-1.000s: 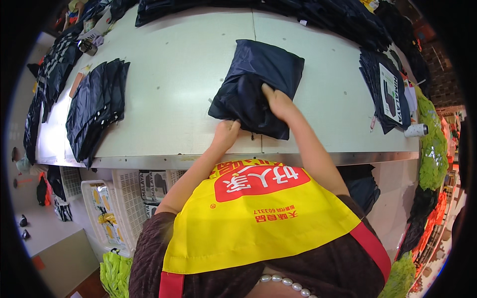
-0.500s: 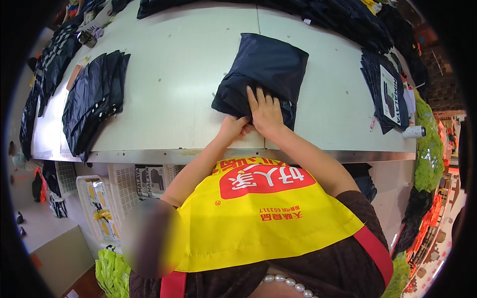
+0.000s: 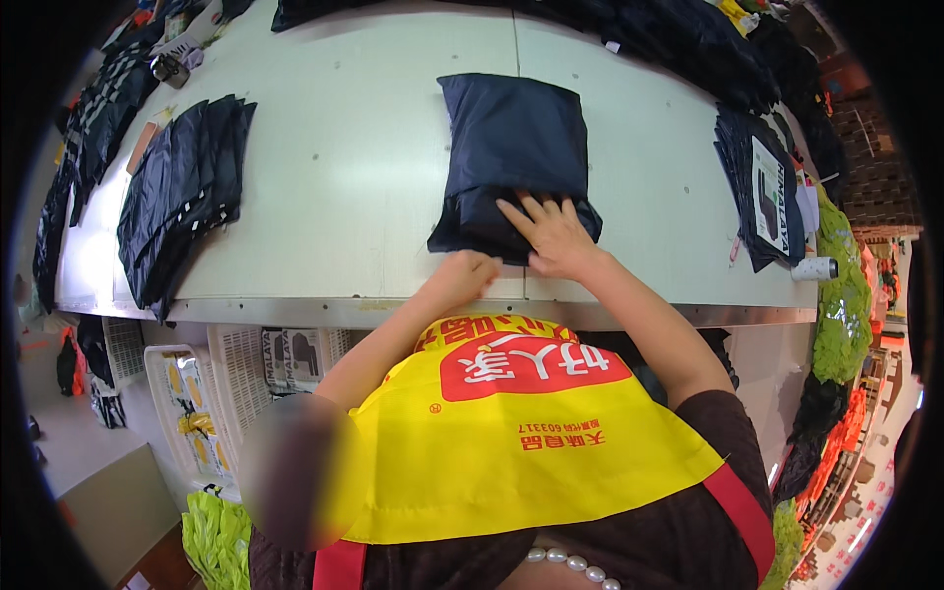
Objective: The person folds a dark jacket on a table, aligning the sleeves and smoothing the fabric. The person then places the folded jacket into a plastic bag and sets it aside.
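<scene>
A folded piece of shiny navy fabric lies flat on the white table, its near part turned over into a layered flap. My right hand rests on that flap with fingers spread and stretched out, the thumb side toward the left. By the near left edge of the fabric is my left hand, its fingers curled closed; whether they pinch the cloth edge is hidden.
Stacks of folded dark fabric lie at the left and right of the table. More dark fabric lines the far edge. A thread spool stands near the right edge. White baskets sit below the table's left front.
The folded fabric has turned to lie squarer to the table and shifted slightly left. My right hand has moved a little right and nearer, while my left hand has drawn slightly nearer to me.
</scene>
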Action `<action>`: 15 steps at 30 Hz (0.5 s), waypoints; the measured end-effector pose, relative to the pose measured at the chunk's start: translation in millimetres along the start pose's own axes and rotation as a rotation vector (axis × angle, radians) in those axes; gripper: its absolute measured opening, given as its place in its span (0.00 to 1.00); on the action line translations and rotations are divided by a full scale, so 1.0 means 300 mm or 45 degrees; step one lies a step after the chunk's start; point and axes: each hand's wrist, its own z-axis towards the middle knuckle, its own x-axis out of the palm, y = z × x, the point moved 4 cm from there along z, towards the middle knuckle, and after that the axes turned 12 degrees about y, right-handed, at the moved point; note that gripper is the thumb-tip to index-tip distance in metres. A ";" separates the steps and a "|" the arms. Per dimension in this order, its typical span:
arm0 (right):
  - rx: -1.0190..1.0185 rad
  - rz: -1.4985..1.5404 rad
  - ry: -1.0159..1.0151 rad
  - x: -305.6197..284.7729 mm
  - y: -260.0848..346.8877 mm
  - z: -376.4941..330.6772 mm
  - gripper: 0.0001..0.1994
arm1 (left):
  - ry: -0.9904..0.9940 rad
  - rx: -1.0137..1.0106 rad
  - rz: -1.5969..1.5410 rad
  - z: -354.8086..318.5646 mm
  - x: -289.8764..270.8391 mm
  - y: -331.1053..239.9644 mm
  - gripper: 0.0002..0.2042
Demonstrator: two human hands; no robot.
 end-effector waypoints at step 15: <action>0.217 0.697 -0.072 -0.012 0.006 0.141 0.18 | -0.457 0.471 0.792 0.064 -0.260 -0.241 0.22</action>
